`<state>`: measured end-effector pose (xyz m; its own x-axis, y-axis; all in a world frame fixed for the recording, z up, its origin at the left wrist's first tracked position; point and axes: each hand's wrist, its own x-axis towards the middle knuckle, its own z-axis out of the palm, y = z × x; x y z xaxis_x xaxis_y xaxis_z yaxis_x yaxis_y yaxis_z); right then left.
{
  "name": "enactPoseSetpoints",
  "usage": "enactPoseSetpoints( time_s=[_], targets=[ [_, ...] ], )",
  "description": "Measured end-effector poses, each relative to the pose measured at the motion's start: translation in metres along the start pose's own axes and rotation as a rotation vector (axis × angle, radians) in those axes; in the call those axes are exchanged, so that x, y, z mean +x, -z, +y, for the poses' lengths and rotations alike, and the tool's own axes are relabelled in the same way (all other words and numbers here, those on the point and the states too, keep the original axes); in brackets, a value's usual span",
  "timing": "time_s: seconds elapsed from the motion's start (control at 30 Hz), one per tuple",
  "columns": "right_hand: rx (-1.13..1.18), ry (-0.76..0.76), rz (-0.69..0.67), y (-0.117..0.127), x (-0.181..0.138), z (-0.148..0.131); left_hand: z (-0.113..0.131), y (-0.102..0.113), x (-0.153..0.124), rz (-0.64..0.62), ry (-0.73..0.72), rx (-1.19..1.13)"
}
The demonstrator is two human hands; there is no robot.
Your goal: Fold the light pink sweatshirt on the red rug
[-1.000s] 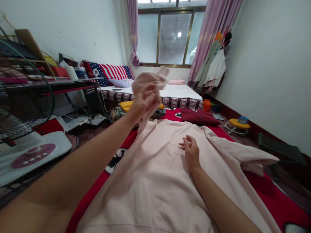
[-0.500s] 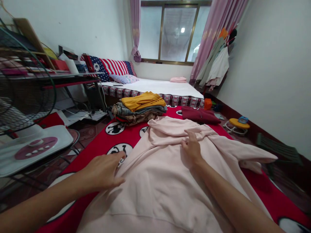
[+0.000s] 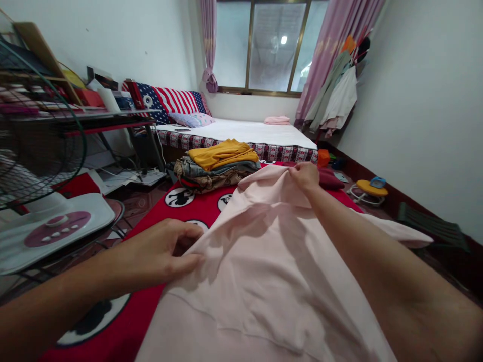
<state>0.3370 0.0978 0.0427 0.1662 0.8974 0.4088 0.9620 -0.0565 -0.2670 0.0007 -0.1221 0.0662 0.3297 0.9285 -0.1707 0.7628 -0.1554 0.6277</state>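
While half second ago both hands lay flat, now left hand (image 3: 162,254) pinches pink sweatshirt (image 3: 264,271) side edge, right hand (image 3: 305,176) grip clamped on far edge, lifted off red mat (image 3: 151,211).

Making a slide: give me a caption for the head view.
Both hands, left hand and right hand, grip a pale pink garment over a red blanket.

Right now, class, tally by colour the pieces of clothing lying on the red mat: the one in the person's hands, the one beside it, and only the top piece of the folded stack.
Pale pink: 1, the pale pink garment, pinched by the left hand and the right hand
Mustard yellow: 1, the yellow top on the stack
Dark red: 1, the maroon garment
Total: 3
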Motion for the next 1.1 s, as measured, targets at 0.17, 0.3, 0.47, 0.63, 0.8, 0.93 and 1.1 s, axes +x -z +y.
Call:
enactPoseSetpoints(
  time_s=[0.17,0.3,0.47,0.63,0.8,0.93,1.1],
  targets=[
    [-0.104,-0.120,0.065,0.017,0.013,0.027,0.046,-0.055,0.022,-0.333,-0.223,-0.219],
    [-0.202,-0.257,-0.045,-0.008,-0.009,0.049,0.046,-0.107,0.060,-0.493,-0.375,-0.084],
    [-0.198,-0.039,0.096,-0.033,-0.022,0.038,0.031,-0.135,0.119,0.281,-0.450,0.186],
    [0.203,0.113,-0.033,-0.073,-0.003,-0.017,0.009,-0.162,0.144,0.385,-0.435,0.236],
    [0.302,0.033,-0.127,-0.131,0.010,-0.049,0.007,-0.168,0.138,0.376,-0.481,0.219],
    [0.361,-0.017,-0.048,-0.142,0.030,-0.054,0.009,-0.148,0.134,0.477,-0.439,0.156],
    [0.400,-0.070,0.113,-0.149,0.055,-0.057,-0.006,-0.123,0.141,0.519,-0.287,0.104]
  ],
)
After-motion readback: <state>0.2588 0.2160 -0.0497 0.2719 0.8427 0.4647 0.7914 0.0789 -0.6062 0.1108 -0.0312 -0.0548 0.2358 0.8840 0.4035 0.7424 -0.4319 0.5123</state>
